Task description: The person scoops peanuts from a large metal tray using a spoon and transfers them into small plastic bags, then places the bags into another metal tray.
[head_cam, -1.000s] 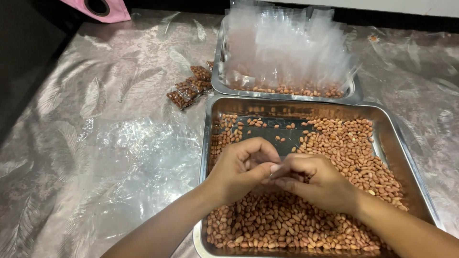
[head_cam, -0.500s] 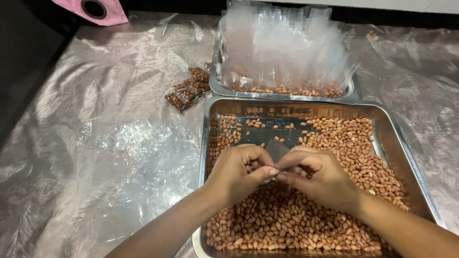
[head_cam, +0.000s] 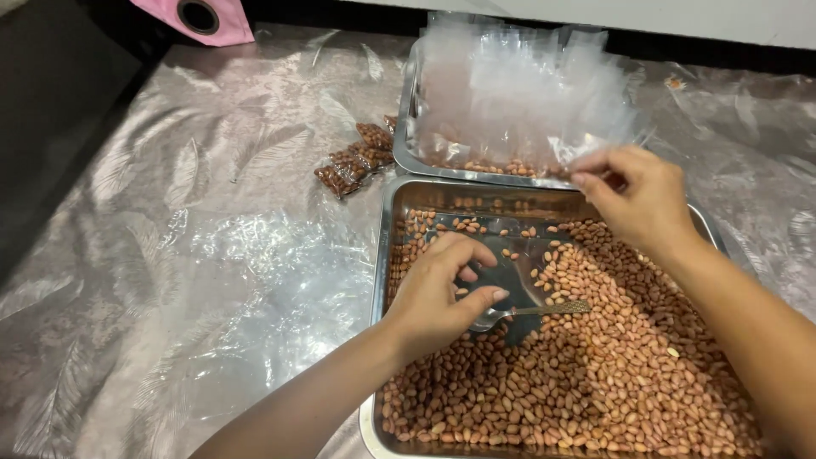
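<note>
A steel tray (head_cam: 382, 255) close to me holds loose red-brown peanuts (head_cam: 595, 374), with a bare patch near its middle. A metal spoon (head_cam: 548, 309) lies there, handle pointing right. My left hand (head_cam: 438, 297) is curled over the tray with its thumb just above the spoon's bowl; whether it grips anything is unclear. My right hand (head_cam: 637, 200) reaches to the far tray (head_cam: 403, 157) and pinches the edge of one of the clear plastic bags (head_cam: 518, 93) piled in it.
Small filled packets of peanuts (head_cam: 353, 160) lie on the table left of the far tray. A crinkled clear sheet (head_cam: 195, 255) covers the table. A pink object (head_cam: 202, 17) sits at the far left corner. A dark edge (head_cam: 51, 127) runs along the left.
My hands were together over the peanuts. They have parted: the right hand has gone up to the clear bags, and the left has stayed low by the spoon.
</note>
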